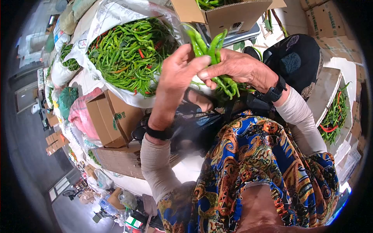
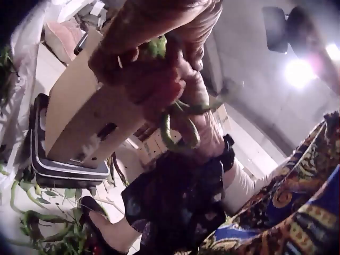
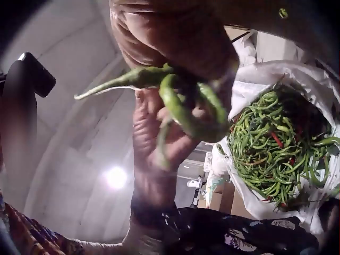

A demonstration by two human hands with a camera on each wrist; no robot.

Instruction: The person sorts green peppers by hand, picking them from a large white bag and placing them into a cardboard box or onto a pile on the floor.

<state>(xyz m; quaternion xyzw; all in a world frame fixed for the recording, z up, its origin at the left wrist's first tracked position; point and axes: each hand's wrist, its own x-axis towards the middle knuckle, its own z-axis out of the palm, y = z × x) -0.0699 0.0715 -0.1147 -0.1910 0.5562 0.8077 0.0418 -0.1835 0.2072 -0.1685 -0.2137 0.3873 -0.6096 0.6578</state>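
Note:
In the head view my right hand (image 1: 246,66) grips a bunch of long green chili peppers (image 1: 202,47), its thumb lying across them. Some of the peppers stick up above the hands and others hang below. From the other side my left hand (image 1: 173,79) holds the same bunch, thumb and fingers against it. Seen from the left wrist, a curled pepper (image 2: 166,130) dangles under the joined hands. In the right wrist view, chili peppers (image 3: 178,109) show between the two hands, partly covered by fingers.
A large white sack (image 1: 112,13) full of green chilies with a few red ones stands at front left. Ahead is a cardboard box (image 1: 235,17) on a dark scale (image 2: 69,172). An open carton (image 1: 112,116) sits left; a chili-filled box (image 1: 324,95) sits right.

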